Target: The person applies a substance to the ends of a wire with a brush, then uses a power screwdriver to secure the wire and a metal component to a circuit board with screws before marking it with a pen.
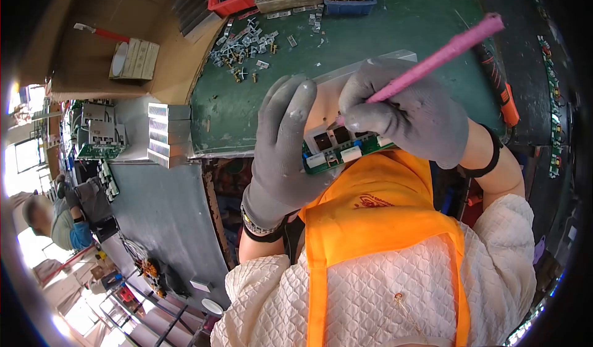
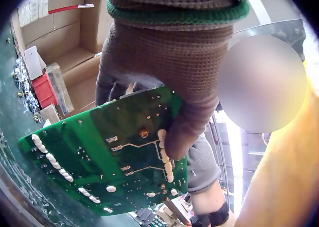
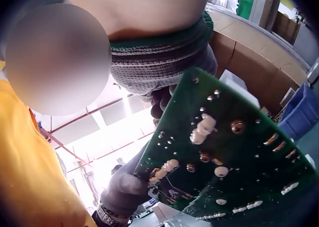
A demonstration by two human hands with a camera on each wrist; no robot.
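Observation:
A green circuit board (image 1: 327, 163) with white connectors and a clear-looking metal plate at its far side is tilted up in front of the orange apron. My gloved left hand (image 1: 281, 152) grips it by one end, its thumb (image 2: 180, 137) on the soldered underside (image 2: 94, 152). In my gloved right hand (image 1: 411, 109) I hold a slim tool wrapped in pink (image 1: 438, 53) between thumb and fingers. The tool's lower end comes down at the board's component side. From the right wrist view, the board's underside (image 3: 224, 152) hides most of the right fingers.
Loose metal clips and screws (image 1: 247, 44) lie on the green tabletop (image 1: 407, 13). Behind them stand a red bin (image 1: 231, 1) and a blue bin (image 1: 349, 4) of small parts. An orange-handled tool (image 1: 508, 105) lies at right, stacked metal plates (image 1: 168, 134) at left. Another person sits far left.

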